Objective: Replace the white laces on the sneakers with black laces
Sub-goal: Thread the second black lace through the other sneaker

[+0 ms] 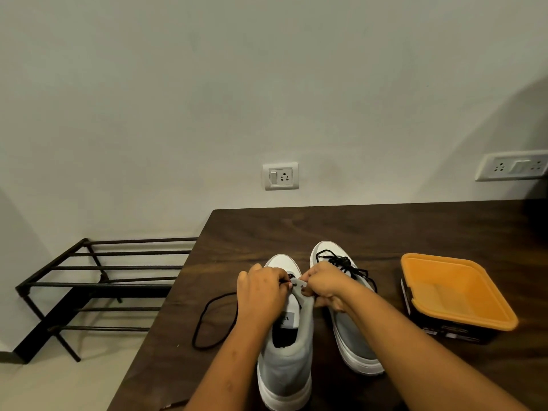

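Fingers, left hand (pixel 261 289): curled, pinching the thin black lace (pixel 201 318) at an eyelet of the near grey-and-white sneaker (pixel 284 360).
Fingers, right hand (pixel 326 287): curled, gripping that sneaker's grey eyelet flap (pixel 297 282).
Lace slack: loops over the dark wooden table (pixel 385 229), left of the sneaker.
Second grey-and-white sneaker (pixel 353 336): just right of the first, toe farther, already laced black.
Black square box with orange top (pixel 456 292): right of both sneakers.
Black metal rack (pixel 98 277): on the floor, far left.

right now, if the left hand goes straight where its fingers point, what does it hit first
Probably the eyelet flap of the nearer sneaker, then the right hand; depth unclear.
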The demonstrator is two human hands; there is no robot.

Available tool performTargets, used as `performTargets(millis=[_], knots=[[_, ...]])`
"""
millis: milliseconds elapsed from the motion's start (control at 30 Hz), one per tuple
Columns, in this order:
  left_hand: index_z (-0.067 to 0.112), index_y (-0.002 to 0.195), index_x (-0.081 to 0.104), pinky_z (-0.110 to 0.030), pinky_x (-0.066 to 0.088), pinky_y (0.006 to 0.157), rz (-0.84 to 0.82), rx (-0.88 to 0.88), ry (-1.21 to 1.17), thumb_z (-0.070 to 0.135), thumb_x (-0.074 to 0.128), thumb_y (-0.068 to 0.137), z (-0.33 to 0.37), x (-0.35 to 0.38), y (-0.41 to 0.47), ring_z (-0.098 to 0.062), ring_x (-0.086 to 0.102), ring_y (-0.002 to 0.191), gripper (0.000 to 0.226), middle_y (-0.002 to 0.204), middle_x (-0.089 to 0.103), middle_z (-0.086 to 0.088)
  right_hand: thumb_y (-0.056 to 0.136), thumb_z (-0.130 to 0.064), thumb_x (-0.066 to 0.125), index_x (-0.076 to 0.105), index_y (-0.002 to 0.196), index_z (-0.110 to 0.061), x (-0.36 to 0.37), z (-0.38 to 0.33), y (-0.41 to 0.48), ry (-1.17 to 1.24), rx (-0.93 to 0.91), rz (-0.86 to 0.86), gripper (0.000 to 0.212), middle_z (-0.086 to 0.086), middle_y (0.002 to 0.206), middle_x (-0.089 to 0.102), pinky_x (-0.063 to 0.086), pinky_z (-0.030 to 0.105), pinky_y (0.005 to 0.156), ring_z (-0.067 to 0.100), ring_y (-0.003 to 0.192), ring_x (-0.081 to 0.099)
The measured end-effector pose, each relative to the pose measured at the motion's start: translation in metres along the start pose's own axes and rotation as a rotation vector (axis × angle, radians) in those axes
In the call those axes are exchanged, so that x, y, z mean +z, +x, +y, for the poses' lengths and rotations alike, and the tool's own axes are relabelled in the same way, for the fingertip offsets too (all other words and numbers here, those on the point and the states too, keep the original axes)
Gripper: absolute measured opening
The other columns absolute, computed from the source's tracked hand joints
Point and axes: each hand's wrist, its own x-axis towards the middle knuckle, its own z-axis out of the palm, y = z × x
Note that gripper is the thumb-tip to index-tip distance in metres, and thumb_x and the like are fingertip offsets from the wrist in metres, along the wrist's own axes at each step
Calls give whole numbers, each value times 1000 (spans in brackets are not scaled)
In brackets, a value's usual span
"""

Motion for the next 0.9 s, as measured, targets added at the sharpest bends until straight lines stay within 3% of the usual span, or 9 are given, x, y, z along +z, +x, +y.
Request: performTargets(millis=[233, 367, 500, 600, 667, 767, 833, 900], knots=[[31, 108, 67, -29, 30, 78, -5, 10, 26, 36, 47, 94, 3, 0, 1, -14, 50, 102, 25, 100, 68, 7, 81, 14, 56, 65, 103, 13, -4, 2, -2, 13, -29, -28, 23, 18, 93, 64, 56, 41, 83, 25, 87, 64], [30, 107, 68, -30, 34, 82, -19, -8, 7, 34, 47, 94, 4, 2, 2, -14, 50, 104, 24, 100, 67, 6, 81, 9, 64, 65, 107, 8, -9, 1, -6, 11, -45, -82, 26, 14, 93, 66, 57, 30, 75, 20, 87, 65], [27, 107, 68, -30, 37, 82, -46, -18, -38, 27, 47, 94, 5, 4, 4, -15, 50, 102, 25, 100, 67, 4, 82, 7, 65, 66, 106, 6, -11, 1, -8, 57, -40, -121, 24, 5, 80, 68, 57, 22, 63, 10, 76, 65], [26, 108, 68, -31, 40, 82, -59, -13, -42, 23, 45, 94, 6, 5, 3, -16, 50, 103, 27, 102, 67, 3, 82, 2, 68, 65, 104, 4, -10, 2, -9, 101, -31, -143, 22, 7, 82, 67, 54, 20, 55, 8, 73, 65], [27, 107, 68, -31, 39, 82, -54, -21, -41, 26, 46, 94, 7, 5, 3, -17, 49, 104, 26, 103, 67, 4, 89, -3, 63, 66, 101, 3, -11, 2, -8, 170, -21, -153, 14, 10, 88, 68, 57, 25, 60, 14, 78, 66], [29, 104, 68, -29, 36, 79, -30, -33, -35, 32, 48, 95, 7, 6, 2, -17, 46, 104, 23, 105, 64, 8, 97, -4, 48, 67, 102, 1, -11, 5, -5, 202, -17, -170, 20, 11, 92, 69, 60, 29, 71, 19, 85, 63], [30, 103, 68, -28, 35, 76, -16, -34, -41, 33, 48, 95, 8, 7, 1, -17, 45, 104, 22, 106, 61, 8, 95, -1, 50, 67, 89, -6, -6, 7, -5, 43, -66, -85, 18, 8, 80, 66, 59, 26, 68, 14, 70, 63], [30, 101, 68, -27, 35, 77, -15, -49, -61, 34, 50, 94, 9, 6, 1, -17, 44, 105, 20, 106, 58, 8, 89, 3, 53, 64, 79, -8, 0, 7, -7, -159, -141, 81, 18, 6, 67, 60, 52, 19, 48, 7, 46, 57]])
